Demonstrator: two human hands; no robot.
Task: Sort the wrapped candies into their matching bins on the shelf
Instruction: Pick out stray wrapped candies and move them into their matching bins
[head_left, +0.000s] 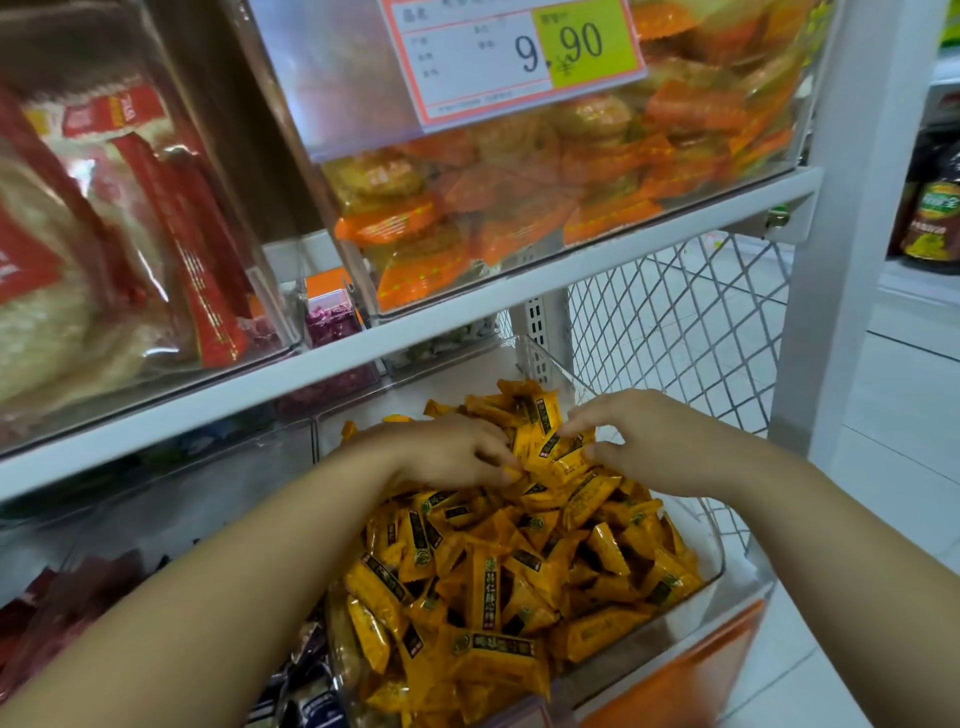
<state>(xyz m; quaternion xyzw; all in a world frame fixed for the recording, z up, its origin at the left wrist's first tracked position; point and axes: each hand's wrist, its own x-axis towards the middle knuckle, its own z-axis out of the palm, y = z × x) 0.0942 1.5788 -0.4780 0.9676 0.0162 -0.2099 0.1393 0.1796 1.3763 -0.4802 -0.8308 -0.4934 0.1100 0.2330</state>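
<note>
The clear bin (719, 551) sat at about five o'clock in the view, heaped with yellow wrapped candies (498, 566) that rose highest toward its back, at twelve o'clock of the pile. Both hands met on that crest. The left hand (447, 452) came in from nine o'clock with its fingers curled down into the wrappers and appeared to pinch a few of them at its fingertips. The right hand (654, 441) reached from three o'clock, thumb and forefinger bent toward a wrapper, though I could not tell whether it actually held one. Working from opposite sides probably let the person rake through the heap to find strays or settle the pile.

At twelve o'clock on the shelf above, a tilted bin of orange-wrapped biscuits (519, 208) carried a price label (514, 57) reading 9.90, angled for shoppers. At nine o'clock stood a bin of red-and-white packets (130, 218), with purple candies (332, 319) in a small box behind. A wire mesh panel (675, 312) closed the shelf's side at two o'clock of the hands.
</note>
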